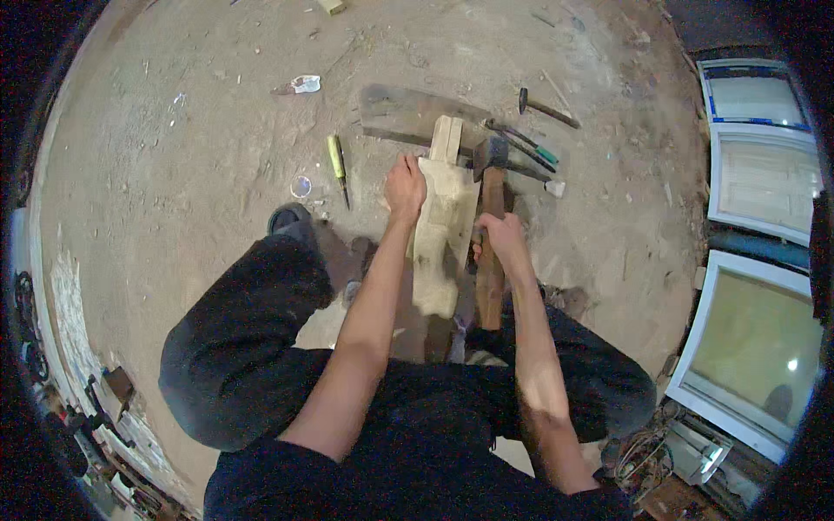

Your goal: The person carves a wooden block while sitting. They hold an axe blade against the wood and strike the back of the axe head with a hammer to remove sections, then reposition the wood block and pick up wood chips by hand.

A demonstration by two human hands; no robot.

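Note:
In front of me between my knees lies a pale wooden block (440,226) with a narrower tongue at its far end. My left hand (406,187) is closed against the block's far left edge, gripping it there. Alongside the block on its right is a heavy hammer (491,286) with a dark metal head and a thick wooden handle. My right hand (500,239) wraps round the middle of that handle, and the head points away from me, near the tongue. A dark weathered board (404,113) lies crosswise under the block's far end.
Left of the block lies a yellow-handled chisel-like tool (337,167), near a small round lid-like piece (301,187). A smaller hammer (549,108) and a green-handled tool (534,149) lie far right. White-framed glazed panels (747,347) line the right side; tools clutter the left edge.

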